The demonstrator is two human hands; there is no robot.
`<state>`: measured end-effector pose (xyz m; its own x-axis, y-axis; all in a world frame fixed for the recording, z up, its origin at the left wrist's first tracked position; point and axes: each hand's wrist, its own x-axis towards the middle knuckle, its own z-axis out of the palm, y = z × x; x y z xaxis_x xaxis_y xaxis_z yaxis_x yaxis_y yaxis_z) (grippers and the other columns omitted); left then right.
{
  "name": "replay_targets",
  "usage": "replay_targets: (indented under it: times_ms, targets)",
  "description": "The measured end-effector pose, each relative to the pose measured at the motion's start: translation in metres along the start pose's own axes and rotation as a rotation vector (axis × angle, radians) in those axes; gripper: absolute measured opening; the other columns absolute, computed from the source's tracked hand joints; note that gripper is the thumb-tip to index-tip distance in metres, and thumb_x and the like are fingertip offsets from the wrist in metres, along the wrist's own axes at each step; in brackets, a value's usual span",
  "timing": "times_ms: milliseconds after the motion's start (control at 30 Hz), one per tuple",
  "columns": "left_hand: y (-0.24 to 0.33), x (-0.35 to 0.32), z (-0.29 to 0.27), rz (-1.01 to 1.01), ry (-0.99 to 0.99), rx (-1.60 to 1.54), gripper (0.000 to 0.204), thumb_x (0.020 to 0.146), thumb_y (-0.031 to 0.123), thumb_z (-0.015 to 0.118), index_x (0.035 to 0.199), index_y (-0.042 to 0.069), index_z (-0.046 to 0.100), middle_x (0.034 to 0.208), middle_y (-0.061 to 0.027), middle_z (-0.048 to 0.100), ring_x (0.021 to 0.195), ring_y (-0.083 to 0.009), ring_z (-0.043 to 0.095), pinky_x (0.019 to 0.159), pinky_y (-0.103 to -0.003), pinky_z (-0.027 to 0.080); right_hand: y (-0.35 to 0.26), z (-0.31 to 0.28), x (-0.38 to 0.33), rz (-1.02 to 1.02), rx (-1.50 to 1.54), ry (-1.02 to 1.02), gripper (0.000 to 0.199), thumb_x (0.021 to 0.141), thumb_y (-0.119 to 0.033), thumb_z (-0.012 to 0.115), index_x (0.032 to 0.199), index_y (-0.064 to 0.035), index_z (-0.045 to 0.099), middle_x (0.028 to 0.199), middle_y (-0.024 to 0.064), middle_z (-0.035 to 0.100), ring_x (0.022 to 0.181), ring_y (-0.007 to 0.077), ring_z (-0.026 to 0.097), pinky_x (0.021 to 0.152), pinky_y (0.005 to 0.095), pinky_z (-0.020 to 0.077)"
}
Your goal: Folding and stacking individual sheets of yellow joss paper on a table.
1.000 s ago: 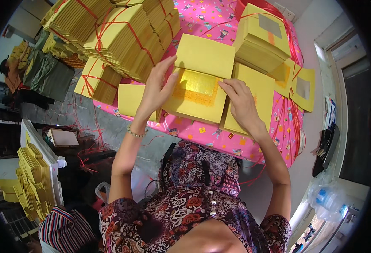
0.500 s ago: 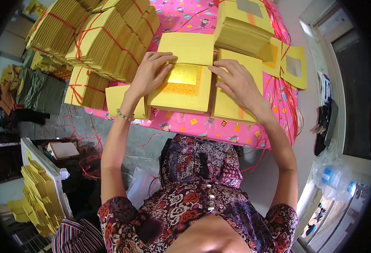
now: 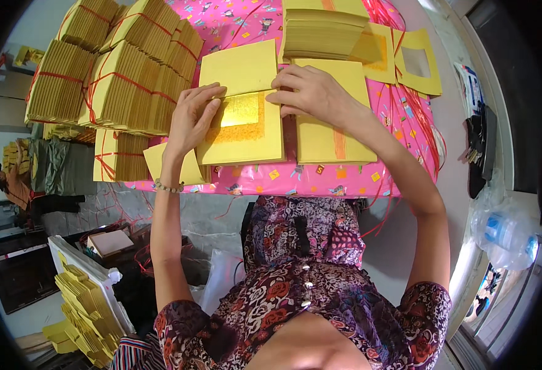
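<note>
In front of me lies a stack of yellow paper whose top bears a shiny gold foil rectangle with an orange patch below it. A plain yellow sheet covers its far part, its near edge running just above the foil. My left hand, with a beaded bracelet at the wrist, grips the paper's left side, fingers bent over that edge and thumb beside the foil. My right hand holds the right side at the same edge with curled fingers. Fingertip undersides are hidden. Under my right wrist lies another yellow stack.
Bundles of yellow paper tied with red string rise at the left. A tall yellow stack stands at the far right, beside a yellow frame-like sheet and red strings. A pink patterned cloth covers the table. Another person is at far left.
The whole view has shifted, so the table things sit farther left. My right hand reaches a little farther over the paper's right edge; my left hand stays at the left edge.
</note>
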<state>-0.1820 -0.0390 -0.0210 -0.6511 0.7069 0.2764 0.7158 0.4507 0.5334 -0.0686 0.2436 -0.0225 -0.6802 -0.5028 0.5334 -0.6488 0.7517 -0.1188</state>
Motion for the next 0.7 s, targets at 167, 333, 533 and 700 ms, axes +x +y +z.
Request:
replay_targets:
  times_ms: [167, 333, 533, 700]
  targets:
    - [-0.001, 0.002, -0.004, 0.0, -0.015, -0.065, 0.032, 0.102, 0.029, 0.052, 0.119, 0.007, 0.07, 0.124, -0.01, 0.068, 0.117, -0.0279, 0.054, 0.104, -0.039, 0.041, -0.003, 0.005, -0.002, -0.003, 0.023, 0.035, 0.031, 0.077, -0.019, 0.075, 0.106, -0.0101, 0.066, 0.101, 0.0037, 0.062, 0.103, 0.0235, 0.06, 0.085, 0.0372, 0.0527]
    - [-0.003, 0.004, -0.011, -0.022, -0.058, -0.134, 0.039, 0.105, 0.033, 0.046, 0.119, 0.005, 0.069, 0.124, -0.0109, 0.067, 0.116, -0.027, 0.054, 0.104, -0.039, 0.04, -0.017, 0.007, -0.004, 0.07, 0.043, 0.096, 0.025, 0.08, -0.011, 0.07, 0.105, -0.0074, 0.066, 0.1, 0.0043, 0.063, 0.1, 0.0245, 0.06, 0.082, 0.0378, 0.0521]
    - [-0.026, 0.004, -0.015, -0.214, -0.163, -0.552, 0.06, 0.108, 0.047, 0.029, 0.127, 0.001, 0.064, 0.127, -0.0081, 0.064, 0.115, -0.021, 0.054, 0.104, -0.037, 0.04, -0.02, 0.018, 0.0, 0.225, 0.109, 0.18, 0.016, 0.083, -0.014, 0.067, 0.096, -0.0055, 0.065, 0.09, 0.0091, 0.062, 0.091, 0.0279, 0.06, 0.079, 0.0387, 0.0505]
    - [-0.034, 0.002, -0.025, -0.5, -0.199, -1.029, 0.08, 0.101, 0.067, 0.024, 0.141, 0.003, 0.051, 0.139, -0.0072, 0.056, 0.133, -0.0196, 0.045, 0.115, -0.035, 0.028, -0.015, 0.02, 0.005, 0.574, 0.416, 0.206, 0.023, 0.093, -0.022, 0.061, 0.091, 0.0008, 0.063, 0.08, 0.013, 0.06, 0.076, 0.0289, 0.06, 0.07, 0.0396, 0.0486]
